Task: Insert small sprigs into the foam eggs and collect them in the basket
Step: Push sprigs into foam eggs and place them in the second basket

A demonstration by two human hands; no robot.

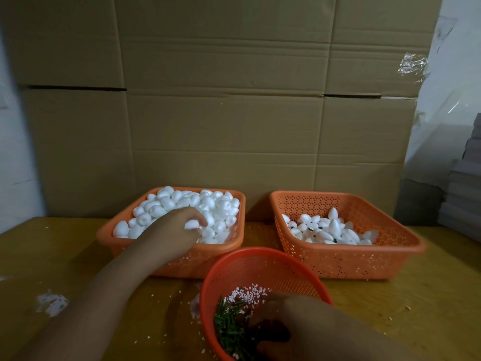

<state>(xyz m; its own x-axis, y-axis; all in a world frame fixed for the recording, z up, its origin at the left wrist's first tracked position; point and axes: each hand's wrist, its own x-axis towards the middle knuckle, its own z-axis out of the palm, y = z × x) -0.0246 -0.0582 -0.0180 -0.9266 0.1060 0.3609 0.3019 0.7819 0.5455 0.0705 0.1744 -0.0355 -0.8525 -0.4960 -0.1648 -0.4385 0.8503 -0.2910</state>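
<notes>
- Square orange baskets: two, a left basket (235,201) and a right basket (348,259).
- Round red basket (260,261): one.
- Foam eggs (169,201): too many to count; left basket heaped, right basket holding a shallow layer (330,230).
- Green sprigs (229,327): a loose pile, uncountable, in the round basket.
- Hands: two, a left hand (177,227) and a right hand (294,321).
- Tabletop (65,256): one.

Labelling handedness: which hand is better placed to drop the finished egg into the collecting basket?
Right, probably. The right hand is in the round sprig basket, just in front of the right-side basket of finished eggs. The left hand grips an egg in the full basket further away.
</notes>
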